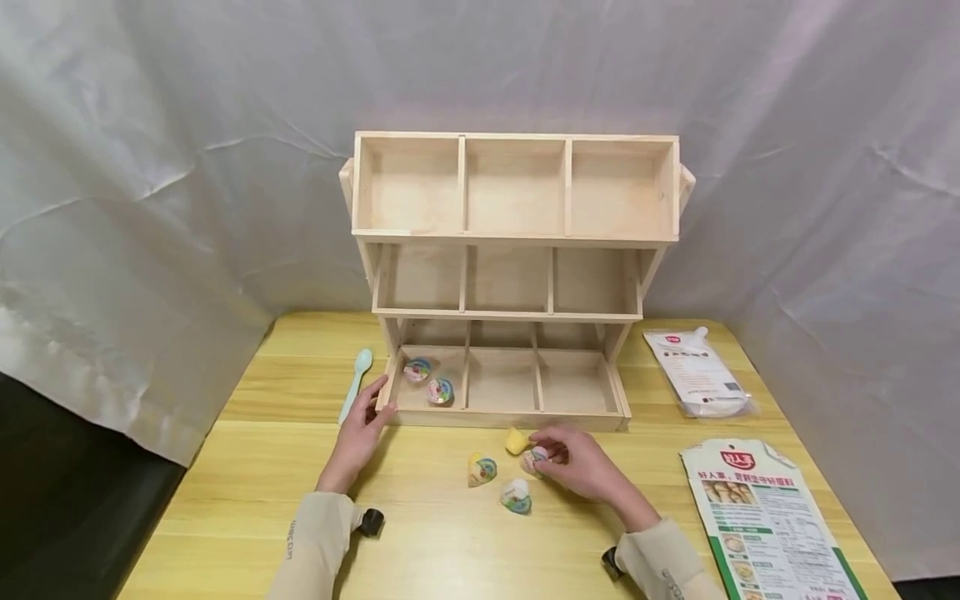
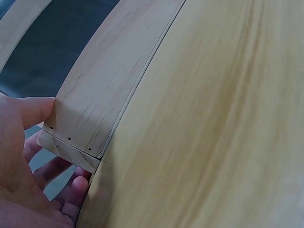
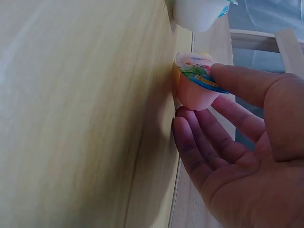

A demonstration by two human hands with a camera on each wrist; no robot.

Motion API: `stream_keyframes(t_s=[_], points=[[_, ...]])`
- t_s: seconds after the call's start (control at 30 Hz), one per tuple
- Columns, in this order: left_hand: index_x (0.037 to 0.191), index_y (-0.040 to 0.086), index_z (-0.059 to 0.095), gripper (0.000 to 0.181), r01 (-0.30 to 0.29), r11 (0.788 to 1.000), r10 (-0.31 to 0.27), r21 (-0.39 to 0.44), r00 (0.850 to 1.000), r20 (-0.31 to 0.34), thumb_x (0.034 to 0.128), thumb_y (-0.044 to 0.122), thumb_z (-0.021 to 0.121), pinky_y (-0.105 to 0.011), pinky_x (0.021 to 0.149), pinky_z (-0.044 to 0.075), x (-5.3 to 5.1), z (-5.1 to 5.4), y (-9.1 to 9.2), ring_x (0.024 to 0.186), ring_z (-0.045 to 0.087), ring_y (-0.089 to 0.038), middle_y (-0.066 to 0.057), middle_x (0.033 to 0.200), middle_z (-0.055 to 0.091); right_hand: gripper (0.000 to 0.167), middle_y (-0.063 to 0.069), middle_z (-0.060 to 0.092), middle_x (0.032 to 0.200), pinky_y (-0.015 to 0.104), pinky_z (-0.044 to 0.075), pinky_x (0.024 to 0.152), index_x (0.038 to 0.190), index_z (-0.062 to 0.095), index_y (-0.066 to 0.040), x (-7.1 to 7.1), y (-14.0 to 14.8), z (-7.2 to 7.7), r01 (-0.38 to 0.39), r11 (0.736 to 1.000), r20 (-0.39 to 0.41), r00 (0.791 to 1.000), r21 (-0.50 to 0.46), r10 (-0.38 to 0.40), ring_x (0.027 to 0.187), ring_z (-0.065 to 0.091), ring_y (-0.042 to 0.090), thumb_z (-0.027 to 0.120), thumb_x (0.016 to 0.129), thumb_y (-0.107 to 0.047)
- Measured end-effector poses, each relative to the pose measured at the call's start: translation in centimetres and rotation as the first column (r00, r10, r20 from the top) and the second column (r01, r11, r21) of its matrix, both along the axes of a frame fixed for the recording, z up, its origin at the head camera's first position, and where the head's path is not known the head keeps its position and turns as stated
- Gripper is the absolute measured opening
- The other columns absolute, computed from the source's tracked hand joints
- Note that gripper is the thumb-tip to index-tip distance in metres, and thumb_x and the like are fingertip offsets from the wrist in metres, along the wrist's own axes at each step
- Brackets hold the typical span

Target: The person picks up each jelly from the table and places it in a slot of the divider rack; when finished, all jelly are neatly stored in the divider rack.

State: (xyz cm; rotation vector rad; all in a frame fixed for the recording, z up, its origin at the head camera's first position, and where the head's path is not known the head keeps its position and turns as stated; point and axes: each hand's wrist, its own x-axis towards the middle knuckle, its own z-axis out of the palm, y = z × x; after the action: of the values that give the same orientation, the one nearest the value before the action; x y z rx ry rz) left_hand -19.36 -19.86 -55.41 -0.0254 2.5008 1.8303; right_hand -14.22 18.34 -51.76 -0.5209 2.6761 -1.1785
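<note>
My right hand (image 1: 573, 462) pinches a pink jelly cup (image 3: 198, 92) above the table. Its thumb lies against the printed lid and the fingers are at the cup's base. Around it on the table are a yellow jelly cup (image 1: 516, 442), another yellow one (image 1: 481, 470) and a white one (image 1: 516, 497). My left hand (image 1: 360, 433) grips the front left corner of the wooden shelf (image 2: 95, 90), thumb on the front board's upper edge, fingers round the side. Two jelly cups, one (image 1: 417, 370) behind the other (image 1: 440, 391), sit in the bottom tier's left compartment.
A pale green spoon (image 1: 356, 383) lies left of the shelf. On the right are a white packet (image 1: 697, 371) and a larger printed seasoning bag (image 1: 772, 521). Grey curtains (image 1: 150, 208) hang behind and beside the wooden table (image 1: 247, 467).
</note>
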Motion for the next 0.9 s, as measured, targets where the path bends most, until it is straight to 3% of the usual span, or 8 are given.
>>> stream_keyframes(t_s=[0.5, 0.77, 0.9], points=[[0.162, 0.024, 0.034, 0.059, -0.003, 1.000, 0.003, -0.027, 1.000, -0.008, 0.1084, 0.029, 0.056, -0.034, 0.094, 0.046, 0.1, 0.2, 0.0, 0.122, 0.055, -0.033, -0.018, 0.160, 0.040, 0.034, 0.001, 0.071, 0.102, 0.030, 0.056, 0.082, 0.125, 0.071, -0.004, -0.1, 0.0, -0.1, 0.020, 1.000, -0.002, 1.000, -0.005, -0.020, 0.093, 0.064, 0.014, 0.078, 0.093, -0.014], [0.164, 0.016, 0.031, 0.060, 0.007, 1.000, -0.007, -0.001, 0.999, 0.036, 0.1087, 0.021, 0.055, -0.036, 0.094, 0.046, 0.4, 1.9, 0.4, 0.125, 0.053, -0.037, -0.022, 0.164, 0.033, 0.038, -0.001, 0.071, 0.100, 0.031, 0.056, 0.082, 0.127, 0.071, -0.004, 0.0, 0.0, 0.5, 0.046, 0.999, -0.026, 0.999, 0.004, -0.046, 0.091, 0.064, 0.012, 0.080, 0.090, -0.012], [0.163, 0.017, 0.032, 0.060, 0.005, 1.000, -0.004, -0.008, 0.999, 0.036, 0.1086, 0.022, 0.056, -0.035, 0.094, 0.045, 0.5, 1.7, 0.3, 0.126, 0.053, -0.036, -0.021, 0.165, 0.032, 0.039, 0.001, 0.072, 0.103, 0.038, 0.058, 0.086, 0.127, 0.071, -0.004, 0.1, 0.0, 1.0, 0.050, 0.999, -0.043, 0.998, 0.006, -0.050, 0.094, 0.065, 0.015, 0.081, 0.089, -0.012]])
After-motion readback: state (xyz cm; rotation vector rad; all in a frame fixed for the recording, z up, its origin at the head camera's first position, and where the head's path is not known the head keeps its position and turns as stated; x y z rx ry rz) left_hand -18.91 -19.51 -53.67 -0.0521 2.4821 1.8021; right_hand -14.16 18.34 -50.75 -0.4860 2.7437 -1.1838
